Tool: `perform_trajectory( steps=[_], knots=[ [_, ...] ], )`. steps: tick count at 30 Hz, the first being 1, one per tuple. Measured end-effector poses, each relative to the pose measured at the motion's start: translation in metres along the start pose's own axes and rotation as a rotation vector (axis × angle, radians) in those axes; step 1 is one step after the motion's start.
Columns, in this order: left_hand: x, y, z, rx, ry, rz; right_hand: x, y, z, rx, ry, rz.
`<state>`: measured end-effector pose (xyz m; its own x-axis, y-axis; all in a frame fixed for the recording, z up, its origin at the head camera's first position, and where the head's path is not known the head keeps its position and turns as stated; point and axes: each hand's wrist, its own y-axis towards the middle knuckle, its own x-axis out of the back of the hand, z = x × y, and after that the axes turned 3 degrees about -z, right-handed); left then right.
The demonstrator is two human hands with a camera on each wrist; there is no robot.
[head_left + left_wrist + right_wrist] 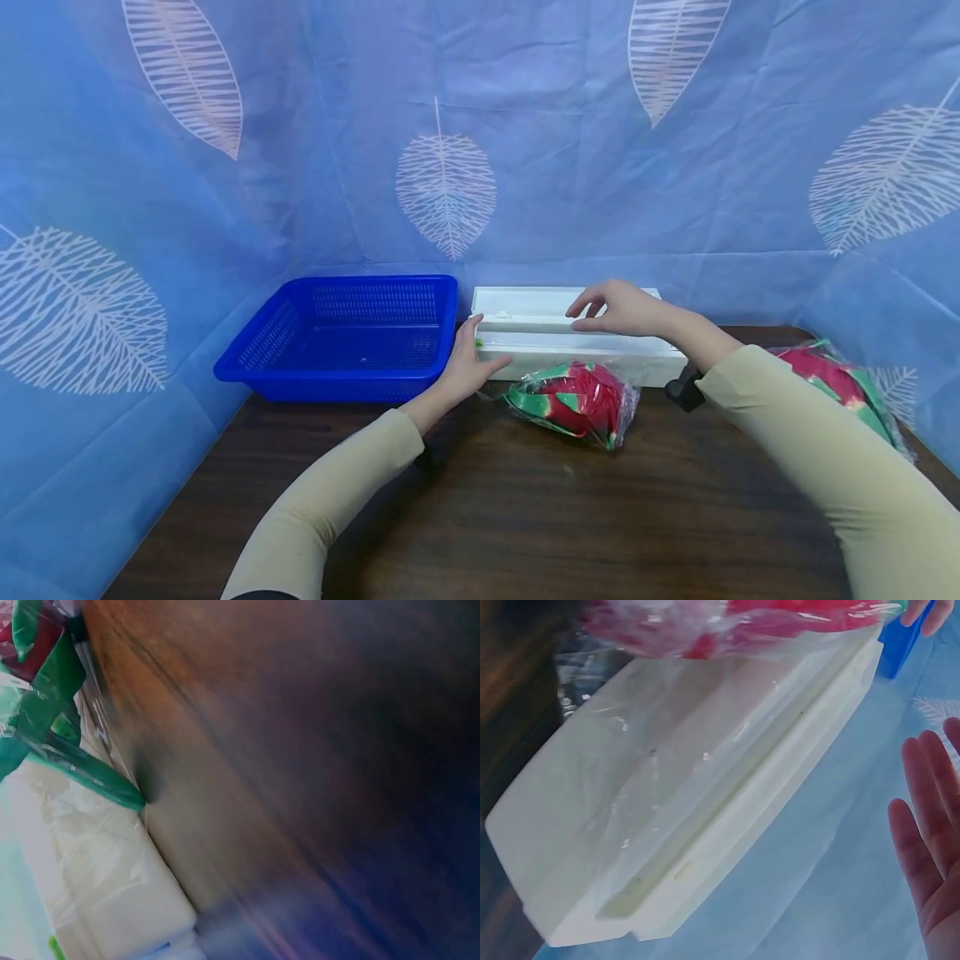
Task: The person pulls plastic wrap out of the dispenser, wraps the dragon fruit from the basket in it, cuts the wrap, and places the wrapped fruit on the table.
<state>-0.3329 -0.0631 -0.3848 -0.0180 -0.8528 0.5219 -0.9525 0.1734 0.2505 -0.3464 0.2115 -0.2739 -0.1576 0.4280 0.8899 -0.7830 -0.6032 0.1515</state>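
Observation:
A long white box (551,362) stands by the back curtain, its lid (525,300) raised at the rear. Across its left end reaches my left hand (467,362), thumb and fingers spread; whether it touches the box cannot be told. My right hand (618,308) hovers over the box's right half with nothing in its grasp, fingers extended in the right wrist view. Against the box's front leans a red and green item in a clear plastic bag (573,400). In the right wrist view, clear plastic covers part of the white box (570,817).
A blue perforated basket (337,387) stands left of the box. Another red and green item in clear plastic (832,371) lies at the right, partly behind my right sleeve. Blue leaf-patterned curtain (540,192) surrounds the dark wooden table (525,525).

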Motion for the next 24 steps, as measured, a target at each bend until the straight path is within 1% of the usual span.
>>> perform_trajectory(
  steps=[2,4,7,11,15,18,19,21,24],
  knots=[
    [-0.001,0.0,0.001,0.017,-0.013,-0.007,0.0,0.004,0.002,-0.004,0.001,0.005],
    [-0.002,-0.001,0.001,0.02,-0.007,-0.013,-0.001,0.007,0.002,0.0,0.004,0.005],
    [-0.002,-0.002,0.002,0.013,0.012,-0.028,0.0,0.012,0.002,0.014,0.012,0.005],
    [0.0,-0.001,0.003,0.002,0.022,-0.029,0.002,0.019,0.004,0.021,0.032,0.008],
    [0.001,0.004,0.007,-0.027,-0.005,-0.017,0.004,0.029,0.007,0.031,0.056,-0.001],
    [-0.001,0.01,0.011,-0.041,-0.06,-0.033,0.003,0.037,0.01,0.042,0.068,-0.001],
    [-0.002,0.011,0.013,-0.039,-0.076,-0.041,0.002,0.039,0.011,0.043,0.07,0.005],
    [-0.003,0.013,0.016,-0.013,-0.101,-0.052,0.0,0.044,0.013,0.045,0.077,0.018],
    [-0.004,0.014,0.019,0.026,-0.112,-0.063,-0.002,0.051,0.016,0.049,0.08,0.036]
  ],
)
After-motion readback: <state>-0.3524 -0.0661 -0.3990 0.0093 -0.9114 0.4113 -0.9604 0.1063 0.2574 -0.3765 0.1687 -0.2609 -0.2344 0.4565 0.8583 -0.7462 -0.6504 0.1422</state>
